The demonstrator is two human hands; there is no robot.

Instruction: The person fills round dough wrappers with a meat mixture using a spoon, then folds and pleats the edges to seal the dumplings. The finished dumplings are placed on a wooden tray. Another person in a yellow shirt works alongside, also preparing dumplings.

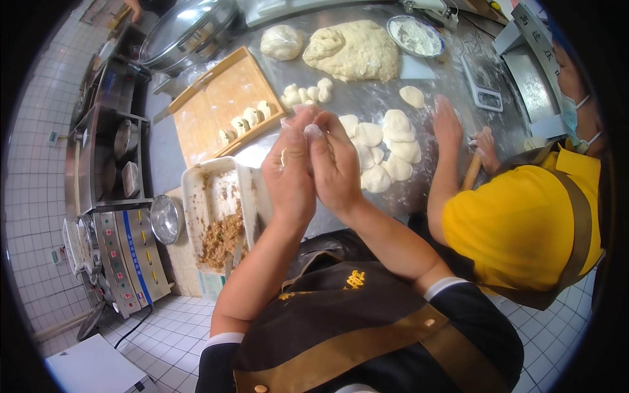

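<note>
My left hand (290, 169) and my right hand (336, 164) are pressed together, thumbs side by side, over the near edge of the worktop. A pale edge of a dumpling (283, 158) shows at my left palm; the rest is hidden between the hands. Flat round dough wrappers (378, 178) lie overlapping just right of my right hand. To the left, a white tub (188, 216) holds minced filling (223, 236) with a metal spatula (238, 253) in it. Several folded dumplings (252, 117) stand in a row along one side of a wooden tray (209, 105).
Beyond my hands are small dough pieces (309, 93), a large dough mass (354, 49) and a bowl of flour (416, 37). At the right, a co-worker in a yellow shirt (516, 221) has a rolling pin (471, 172) near one hand. A digital scale (484, 91) stands beyond.
</note>
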